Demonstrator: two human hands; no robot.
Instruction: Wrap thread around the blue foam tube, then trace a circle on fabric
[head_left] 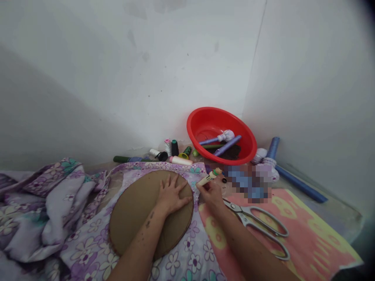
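An oval piece of brown cardboard (134,210) lies flat on purple-and-white flowered fabric (193,249). My left hand (172,195) is spread over its upper right part, palm down and fingers apart. My right hand (211,193) grips a thick cream pen (206,178) with a colourful figure at its top end. The pen's tip points down to the left, close to the cardboard's right edge; whether it touches the fabric I cannot tell. Large metal scissors (252,218) lie beside my right forearm, their blade tips hidden behind it.
A red basin (193,132) holding purple-wrapped sticks leans by the wall. Thread spools (175,148) stand and lie left of it. Bunched fabric (58,210) fills the left. A pink-and-yellow cloth (304,226) lies under the scissors, and a blue rod (301,183) is at the right.
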